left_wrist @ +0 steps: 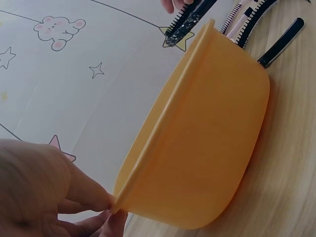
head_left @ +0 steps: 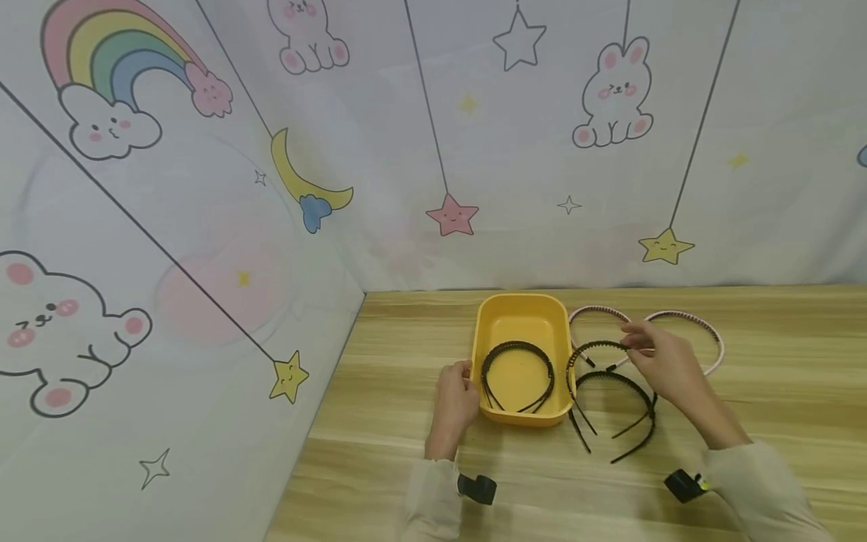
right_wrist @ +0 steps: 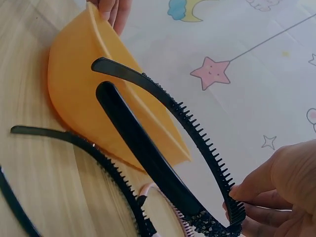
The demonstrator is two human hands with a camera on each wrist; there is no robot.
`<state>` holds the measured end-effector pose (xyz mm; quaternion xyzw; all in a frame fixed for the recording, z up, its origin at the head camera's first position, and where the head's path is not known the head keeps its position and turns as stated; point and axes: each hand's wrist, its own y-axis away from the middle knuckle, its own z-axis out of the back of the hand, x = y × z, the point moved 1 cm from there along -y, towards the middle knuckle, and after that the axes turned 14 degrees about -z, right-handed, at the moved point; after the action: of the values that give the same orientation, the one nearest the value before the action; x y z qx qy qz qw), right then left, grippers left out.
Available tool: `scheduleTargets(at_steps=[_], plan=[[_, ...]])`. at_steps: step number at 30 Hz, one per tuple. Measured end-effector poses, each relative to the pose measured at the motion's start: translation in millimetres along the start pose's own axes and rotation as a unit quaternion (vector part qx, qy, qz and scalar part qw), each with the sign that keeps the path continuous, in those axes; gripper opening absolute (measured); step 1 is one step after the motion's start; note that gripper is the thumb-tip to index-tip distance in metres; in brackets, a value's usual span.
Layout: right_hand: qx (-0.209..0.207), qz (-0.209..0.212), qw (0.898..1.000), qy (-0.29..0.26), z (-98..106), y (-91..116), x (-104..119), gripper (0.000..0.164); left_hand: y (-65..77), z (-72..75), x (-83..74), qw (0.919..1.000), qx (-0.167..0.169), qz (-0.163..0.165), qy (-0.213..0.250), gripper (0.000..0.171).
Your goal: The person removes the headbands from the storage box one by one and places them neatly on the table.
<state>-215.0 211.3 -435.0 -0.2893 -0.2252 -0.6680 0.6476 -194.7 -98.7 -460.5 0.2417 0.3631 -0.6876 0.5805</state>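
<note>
in the head view, a yellow, rounded-rectangular plastic basin (head_left: 521, 309) stands by the back edge of the wooden tabletop (head_left: 359, 452). the left hand (head_left: 455, 399) pinches its left rim; dark toothed headbands (head_left: 518, 345) lie inside. the right hand (head_left: 667, 365) pinches a black, arched, toothed plastic headband (head_left: 599, 343) at its crown, just right of the basin, ends toward the tabletop's front edge. beneath it lies another black headband (head_left: 619, 379); pale pink ones (head_left: 714, 335) lie nearer the back edge.

in the left wrist view, thumb and fingers grip the basin's rim.

in the right wrist view, the grip is pinched on the toothed arch, both ends pointing basinward; whether they touch i cannot tell.
</note>
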Motion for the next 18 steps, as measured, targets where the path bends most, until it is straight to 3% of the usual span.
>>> scheduleTargets(at_steps=[18], plan=[[-0.005,-0.011,1.0,0.005,13,9,-17,0.04,-0.3,-0.4,0.1,0.9999,0.002,0.01,-0.001,0.038]])
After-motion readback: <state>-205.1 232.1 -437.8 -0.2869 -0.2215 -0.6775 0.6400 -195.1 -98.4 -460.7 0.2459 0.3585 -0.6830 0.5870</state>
